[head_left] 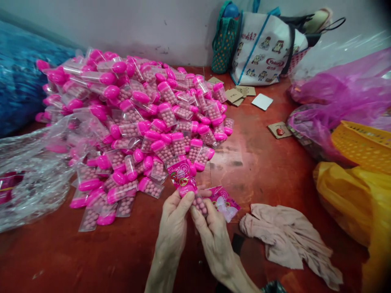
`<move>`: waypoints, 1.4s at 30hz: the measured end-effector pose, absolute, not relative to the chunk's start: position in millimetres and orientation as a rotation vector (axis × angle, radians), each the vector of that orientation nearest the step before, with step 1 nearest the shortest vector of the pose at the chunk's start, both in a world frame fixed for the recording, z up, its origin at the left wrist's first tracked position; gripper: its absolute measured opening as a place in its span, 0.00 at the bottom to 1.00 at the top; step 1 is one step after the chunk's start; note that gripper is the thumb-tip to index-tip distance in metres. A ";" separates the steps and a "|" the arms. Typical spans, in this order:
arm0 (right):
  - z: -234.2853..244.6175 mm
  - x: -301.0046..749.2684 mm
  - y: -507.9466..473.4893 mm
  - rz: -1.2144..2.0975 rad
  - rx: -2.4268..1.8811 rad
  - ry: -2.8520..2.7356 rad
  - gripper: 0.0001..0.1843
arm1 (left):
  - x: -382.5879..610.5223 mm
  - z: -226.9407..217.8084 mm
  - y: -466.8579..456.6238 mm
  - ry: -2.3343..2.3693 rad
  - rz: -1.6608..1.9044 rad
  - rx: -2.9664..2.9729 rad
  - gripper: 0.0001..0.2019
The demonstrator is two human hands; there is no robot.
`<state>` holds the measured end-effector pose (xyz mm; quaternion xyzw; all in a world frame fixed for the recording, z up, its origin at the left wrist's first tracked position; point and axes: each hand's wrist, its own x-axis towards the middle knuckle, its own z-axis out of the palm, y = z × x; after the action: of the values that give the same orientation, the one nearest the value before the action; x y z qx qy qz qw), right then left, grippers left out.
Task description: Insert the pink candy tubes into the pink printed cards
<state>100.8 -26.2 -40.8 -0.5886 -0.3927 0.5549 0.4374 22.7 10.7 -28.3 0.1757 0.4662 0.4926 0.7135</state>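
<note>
My left hand (174, 221) and my right hand (210, 232) meet low in the middle of the view, both closed on one small clear candy bottle (195, 200) with a pink cap and pink balls inside. A pink printed label (181, 175) sticks up from the bottle at my left fingertips. Another pink printed packet (224, 202) lies against my right hand. Just beyond my hands a big heap of the same pink-capped bottles (143, 122) covers the red surface (259, 162).
Crumpled clear plastic (33, 171) lies left. A beige cloth (290, 240) lies to the right of my hands. Yellow bag (357, 203), yellow basket (363, 142) and pink plastic (342, 93) fill the right. Printed tote bags (262, 44) stand by the wall; cardboard squares (241, 95) lie nearby.
</note>
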 end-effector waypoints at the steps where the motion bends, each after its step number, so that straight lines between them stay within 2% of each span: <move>1: -41.0 101.6 -26.1 1.398 -1.456 -0.982 0.11 | 21.8 -28.3 11.4 1.025 1.098 0.380 0.09; 6: -45.8 101.7 -27.8 1.573 -1.341 -0.855 0.13 | 20.5 -29.3 12.7 1.047 1.147 0.313 0.15; 13: -45.9 96.7 -26.9 1.472 -1.371 -0.752 0.14 | 27.5 -27.7 7.4 1.061 1.131 0.372 0.13; 18: -41.5 97.0 -27.1 1.659 -1.205 -0.725 0.14 | 23.0 -29.4 8.2 1.012 1.165 0.326 0.14; 24: -37.8 92.8 -31.1 1.538 -1.408 -0.880 0.12 | 19.7 -30.2 12.8 1.100 1.099 0.334 0.06; 30: -40.1 93.0 -31.6 1.452 -1.437 -0.976 0.11 | 19.7 -32.5 12.8 1.049 1.042 0.273 0.02; 34: -46.5 91.3 -31.4 1.463 -1.411 -0.929 0.11 | 16.0 -33.7 12.1 1.037 1.029 0.270 0.06; 38: -46.5 92.4 -28.0 1.646 -1.287 -0.760 0.14 | 15.5 -33.2 13.2 1.016 1.072 0.263 0.13; 42: -45.3 92.1 -27.1 1.637 -1.275 -0.712 0.15 | 21.3 -32.4 12.8 1.085 1.049 0.285 0.09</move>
<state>92.1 -27.1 -45.3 -0.5173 -0.2889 0.6638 0.4564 21.3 12.8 -32.4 0.1289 0.4906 0.4743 0.7196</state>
